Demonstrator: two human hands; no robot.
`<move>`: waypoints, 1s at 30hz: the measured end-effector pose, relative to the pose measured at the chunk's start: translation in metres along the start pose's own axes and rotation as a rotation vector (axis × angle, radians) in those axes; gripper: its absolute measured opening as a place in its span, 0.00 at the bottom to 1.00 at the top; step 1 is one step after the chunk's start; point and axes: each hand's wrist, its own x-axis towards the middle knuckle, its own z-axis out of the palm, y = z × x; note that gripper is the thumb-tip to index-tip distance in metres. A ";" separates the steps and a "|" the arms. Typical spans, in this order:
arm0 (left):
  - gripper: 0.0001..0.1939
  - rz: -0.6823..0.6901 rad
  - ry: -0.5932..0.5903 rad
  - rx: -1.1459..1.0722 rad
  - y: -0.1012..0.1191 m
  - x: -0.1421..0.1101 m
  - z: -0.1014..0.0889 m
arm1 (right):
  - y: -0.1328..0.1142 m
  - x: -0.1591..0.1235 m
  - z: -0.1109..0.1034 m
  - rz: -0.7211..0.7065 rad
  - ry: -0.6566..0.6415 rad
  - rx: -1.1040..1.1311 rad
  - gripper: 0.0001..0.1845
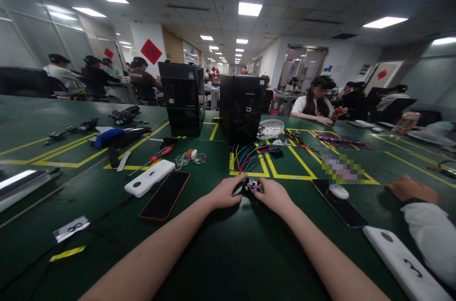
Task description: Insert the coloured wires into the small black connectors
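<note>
Between my two hands, low over the green table [228, 253], is a small dark and silvery electronic part [252, 185] with thin coloured wires on it. My left hand [226, 192] curls round its left side, thumb and index finger at its edge. From the right, my right hand [274, 194] grips the same part with its fingertips. Its exact kind is too small to make out. Just beyond my hands, a bundle of red, blue and black wires [245, 155] lies inside a yellow tape outline.
Two black computer towers [183, 101] [245, 108] stand ahead. At left are a phone [166, 196], a white power bank [150, 178], a red screwdriver [156, 155] and glasses [199, 158]. At right lie another phone [338, 203], a second power bank [406, 263] and a co-worker's hand [413, 190].
</note>
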 end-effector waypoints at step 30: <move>0.17 0.073 -0.083 0.064 0.010 -0.002 -0.008 | 0.154 0.012 -0.034 0.586 0.183 -0.082 0.18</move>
